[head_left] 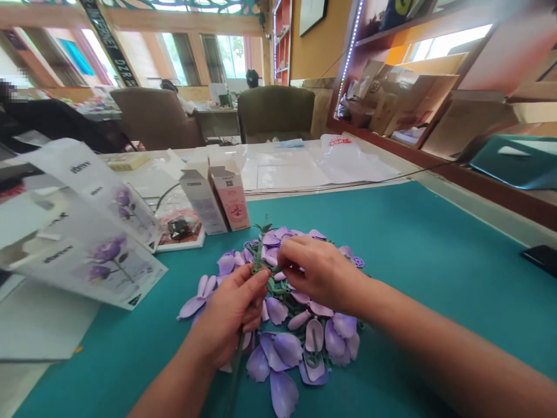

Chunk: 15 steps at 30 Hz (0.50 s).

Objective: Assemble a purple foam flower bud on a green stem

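Observation:
My left hand (232, 313) is closed round a long green artificial flower stem (236, 371), which runs down from my fingers toward the bottom edge. Its thumb and forefinger pinch the upper part of the stem, where green leafy bits stick up. Just to the right, my right hand (319, 270) is closed in a pinch on a small green plastic piece (275, 269) beside the stem; the fingers hide most of it. Under and around both hands lies a heap of loose purple petals (285, 351) mixed with green plastic parts (282, 290).
Printed flower packaging (126, 278) stands at the left. Two small open boxes (235, 200) stand behind the heap, near a white tray (180, 242) with a dark object. A teal mat (418, 244) covers the table; a dark device (542, 259) lies at the right edge.

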Tool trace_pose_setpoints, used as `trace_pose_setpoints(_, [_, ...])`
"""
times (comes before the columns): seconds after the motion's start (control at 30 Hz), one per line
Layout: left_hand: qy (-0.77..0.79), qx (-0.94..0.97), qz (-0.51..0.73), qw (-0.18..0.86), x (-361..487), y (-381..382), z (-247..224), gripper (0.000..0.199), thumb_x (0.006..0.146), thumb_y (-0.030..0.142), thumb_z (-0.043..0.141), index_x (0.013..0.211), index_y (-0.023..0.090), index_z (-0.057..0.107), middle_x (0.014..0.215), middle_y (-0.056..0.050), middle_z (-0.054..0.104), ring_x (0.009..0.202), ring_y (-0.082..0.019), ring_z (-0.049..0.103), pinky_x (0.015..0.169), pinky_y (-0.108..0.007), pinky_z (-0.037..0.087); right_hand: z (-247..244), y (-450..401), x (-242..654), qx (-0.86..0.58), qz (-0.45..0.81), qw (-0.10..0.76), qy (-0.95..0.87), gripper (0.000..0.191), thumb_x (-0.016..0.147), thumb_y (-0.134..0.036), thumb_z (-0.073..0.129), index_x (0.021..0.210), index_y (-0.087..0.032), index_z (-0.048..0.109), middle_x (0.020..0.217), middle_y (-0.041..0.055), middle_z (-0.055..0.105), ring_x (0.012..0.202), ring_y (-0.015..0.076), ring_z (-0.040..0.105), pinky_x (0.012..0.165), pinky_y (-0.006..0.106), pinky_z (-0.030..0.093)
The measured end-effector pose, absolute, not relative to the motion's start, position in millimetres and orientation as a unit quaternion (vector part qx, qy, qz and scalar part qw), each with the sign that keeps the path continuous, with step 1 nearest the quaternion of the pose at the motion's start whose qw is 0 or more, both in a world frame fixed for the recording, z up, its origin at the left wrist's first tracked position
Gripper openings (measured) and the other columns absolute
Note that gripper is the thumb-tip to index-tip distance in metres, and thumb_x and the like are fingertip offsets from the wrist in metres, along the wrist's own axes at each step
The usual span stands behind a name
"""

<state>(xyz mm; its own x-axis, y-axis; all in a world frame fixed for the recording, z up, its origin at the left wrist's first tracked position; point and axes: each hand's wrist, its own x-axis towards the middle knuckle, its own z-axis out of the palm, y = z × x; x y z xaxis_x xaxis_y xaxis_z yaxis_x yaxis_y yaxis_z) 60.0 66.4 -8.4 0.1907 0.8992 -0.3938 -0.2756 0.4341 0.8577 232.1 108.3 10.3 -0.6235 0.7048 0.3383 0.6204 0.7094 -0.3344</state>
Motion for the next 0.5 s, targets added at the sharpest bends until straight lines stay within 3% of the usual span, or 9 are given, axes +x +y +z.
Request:
trace_pose_setpoints(0.13, [0.463, 0.335, 0.431, 0.698, 57.6, 67.2, -7.7, 0.042, 0.066, 0.046, 0.078, 0.076, 0.02, 0.047, 0.05, 0.012, 0.04, 0.034, 0.0, 0.02, 0.033, -0.013, 0.018, 10.6, 103.0, 223.5, -0.33, 0.086, 0.263, -0.903, 0.012, 0.086, -0.012, 0.049, 0.078, -0.019, 0.054, 0.08, 0.0038, 0.058, 0.073, 0.015, 0.05, 0.065, 0.026, 0.035])
trace_pose_setpoints(0.33, [0.46, 0.326, 0.455, 0.69, 60.1, 64.0, -4.4, 0.036, 0.067, 0.038, 0.076, 0.081, 0.021, 0.048, 0.053, 0.011, 0.043, 0.035, 0.0, 0.022, 0.034, -0.015, 0.016, 11.3, 101.7, 226.4, -0.337, 0.273, 0.314, -0.844, 0.012, 0.078, -0.01, 0.063, 0.086, -0.019, 0.061, 0.076, -0.0015, 0.063, 0.067, 0.0109, 0.054, 0.063, 0.022, 0.041])
trace_pose_setpoints(0.5, [0.447, 0.331, 0.448, 0.7, 61.3, 62.9, -6.2, 0.038, 0.067, 0.04, 0.078, 0.081, 0.02, 0.048, 0.051, 0.012, 0.04, 0.036, -0.001, 0.023, 0.035, -0.015, 0.02, 7.0, 104.1, 226.6, -0.334, 0.297, 0.353, -0.822, 0.009, 0.082, -0.012, 0.061, 0.079, -0.02, 0.062, 0.073, -0.0019, 0.065, 0.068, 0.0111, 0.057, 0.063, 0.023, 0.042])
